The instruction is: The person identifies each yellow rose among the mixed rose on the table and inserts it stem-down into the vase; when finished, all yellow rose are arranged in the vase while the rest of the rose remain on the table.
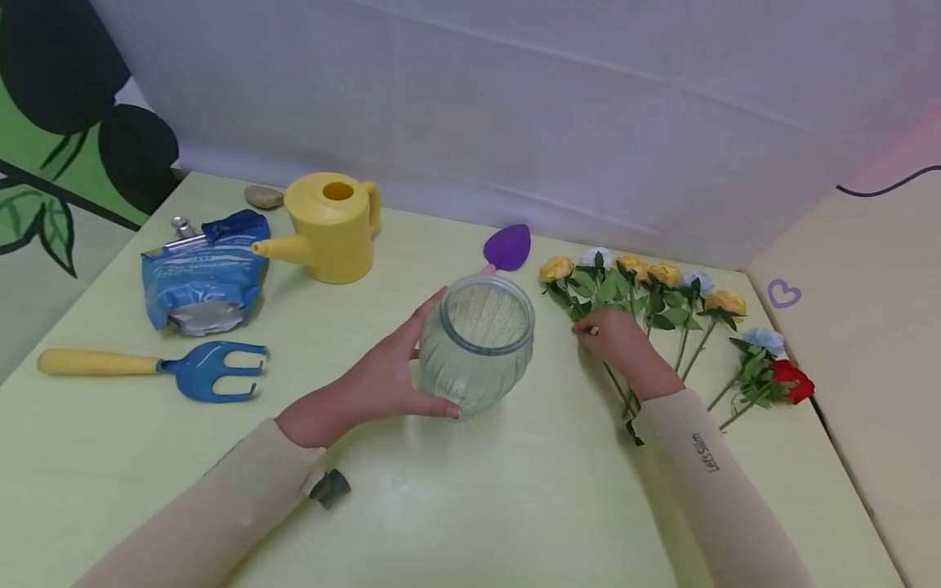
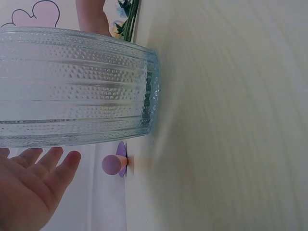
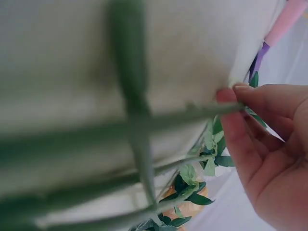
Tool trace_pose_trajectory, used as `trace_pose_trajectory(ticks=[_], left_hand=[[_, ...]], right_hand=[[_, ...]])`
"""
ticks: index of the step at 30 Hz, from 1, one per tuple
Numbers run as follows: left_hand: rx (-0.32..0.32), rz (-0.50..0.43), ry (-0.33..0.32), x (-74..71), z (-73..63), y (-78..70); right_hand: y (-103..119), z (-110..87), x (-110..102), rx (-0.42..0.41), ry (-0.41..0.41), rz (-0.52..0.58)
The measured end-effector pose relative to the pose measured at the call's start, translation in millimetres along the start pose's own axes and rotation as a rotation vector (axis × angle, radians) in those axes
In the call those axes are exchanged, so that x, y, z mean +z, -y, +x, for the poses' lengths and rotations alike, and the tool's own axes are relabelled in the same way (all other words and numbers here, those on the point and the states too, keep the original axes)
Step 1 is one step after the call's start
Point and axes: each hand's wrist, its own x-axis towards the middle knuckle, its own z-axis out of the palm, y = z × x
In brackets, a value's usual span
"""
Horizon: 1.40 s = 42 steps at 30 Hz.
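A ribbed clear glass vase [image 1: 478,376] stands mid-table, its round mouth up. My left hand [image 1: 385,371] holds it from the left side, thumb low at the front and fingers around the back. The left wrist view shows the vase [image 2: 82,91] from the side with fingertips [image 2: 72,161] beside its wall. My right hand [image 1: 621,339] is over the row of artificial flowers, by the leftmost yellow rose [image 1: 556,268]. Thumb and forefinger pinch a green flower stem [image 3: 192,115] in the right wrist view. Other stems cross close to that camera, blurred.
Blue and white roses and a red rose [image 1: 792,382] lie at the right. A purple trowel [image 1: 507,247] is behind the vase. At the left are a yellow watering can [image 1: 331,237], a clipped blue bag [image 1: 206,273], a stone [image 1: 263,197] and a hand fork [image 1: 209,371].
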Motion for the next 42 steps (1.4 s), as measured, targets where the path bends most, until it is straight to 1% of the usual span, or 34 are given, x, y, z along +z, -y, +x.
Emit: trace_pose_trajectory(ticks=[3,6,8,9,10,12,16,18,20,22,24,27,31,35,37,39,42], left_hand=[[0.005,-0.016,-0.007,0.1,0.9,0.1],[0.004,-0.027,-0.006,-0.8,1.4,-1.5],[-0.003,-0.034,-0.005,-1.2,1.9,-2.2],[-0.008,-0.037,-0.004,-1.4,2.0,-2.9],[-0.010,-0.040,-0.004,-1.4,2.2,-3.2],[-0.020,-0.042,-0.004,-1.2,2.0,-3.8],[-0.038,-0.037,0.006,-1.0,1.3,-5.6],[-0.047,-0.035,0.014,-1.1,0.7,-6.7],[-0.049,-0.037,0.017,-1.2,0.2,-7.5],[-0.050,-0.039,0.017,-1.2,-0.4,-8.0],[-0.050,-0.037,0.016,-1.1,-0.6,-7.7],[-0.048,-0.026,0.008,-0.9,-0.4,-6.7],[-0.030,-0.030,-0.002,-0.3,0.2,-4.2],[-0.004,-0.051,-0.008,0.3,0.2,-2.9],[-0.005,-0.056,-0.008,0.5,0.0,-3.1],[-0.010,-0.060,-0.005,0.8,-0.1,-3.2],[-0.028,-0.058,-0.001,1.4,0.4,-3.2]], right_hand=[[0,-0.4,-6,0.049,0.076,0.060],[0,-0.9,-13,0.109,0.157,0.159],[0,-2.0,-18,0.143,0.175,0.255],[1,-2.9,-21,0.151,0.169,0.311],[2,-3.9,-24,0.163,0.153,0.380],[6,-6.6,-31,0.170,0.093,0.526],[20,-12.4,-53,0.138,-0.081,0.829],[29,-15.3,-66,0.091,-0.158,0.968],[39,-17.8,-79,0.027,-0.218,1.098],[49,-20.5,-92,-0.036,-0.251,1.211],[61,-22.2,-103,-0.084,-0.271,1.288],[82,-21.0,-117,-0.139,-0.329,1.337],[110,-13.6,-128,-0.241,-0.415,1.354],[136,-6.9,-129,-0.334,-0.440,1.359],[147,-4.9,-128,-0.357,-0.441,1.353],[155,-3.5,-127,-0.359,-0.453,1.348],[163,-1.0,-129,-0.369,-0.495,1.360]])
